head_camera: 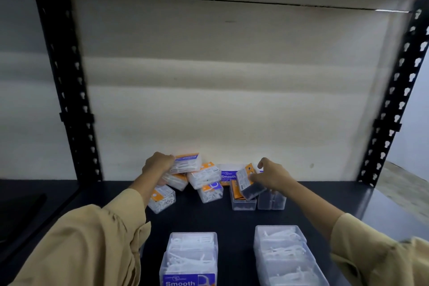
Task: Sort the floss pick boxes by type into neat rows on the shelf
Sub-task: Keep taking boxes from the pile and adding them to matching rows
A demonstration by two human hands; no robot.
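A loose pile of clear floss pick boxes with orange and blue labels lies at the back of the dark shelf. My left hand grips an orange-labelled box on top of the pile's left side. My right hand holds a tilted box with dark contents above two upright boxes on the pile's right. Near the front stand two short rows of clear boxes: a left row with a blue "Smooth" label and a right row.
Black perforated shelf posts rise at the left and right. A pale backing board closes the rear. Bare dark shelf lies between the pile and the front rows, and to both sides.
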